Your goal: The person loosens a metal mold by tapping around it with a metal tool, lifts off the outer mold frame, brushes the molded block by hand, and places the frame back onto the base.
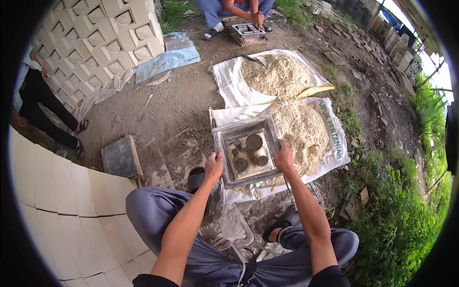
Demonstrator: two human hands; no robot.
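Both my hands hold a square grey metal mould (pixel 241 126) out in front of me, level with its open top facing up. My left hand (pixel 213 166) is closed round its left side, and my right hand (pixel 284 157) grips the right wall. Inside, several round dark discs or cups (pixel 254 142) of differing sizes sit in pale, sandy powder. Just beyond the right side lies a heap of pale powder (pixel 301 131) on a white printed sack (pixel 337 148). The mould hides part of this sack.
A second powder heap (pixel 282 74) lies farther off, with a trowel at its edge. Beyond it a person works over another mould (pixel 248 29). Patterned blocks (pixel 95 48) stand stacked at left; someone stands beside them. Pale tiles (pixel 52 186) and dark boards (pixel 119 158) lie nearer.
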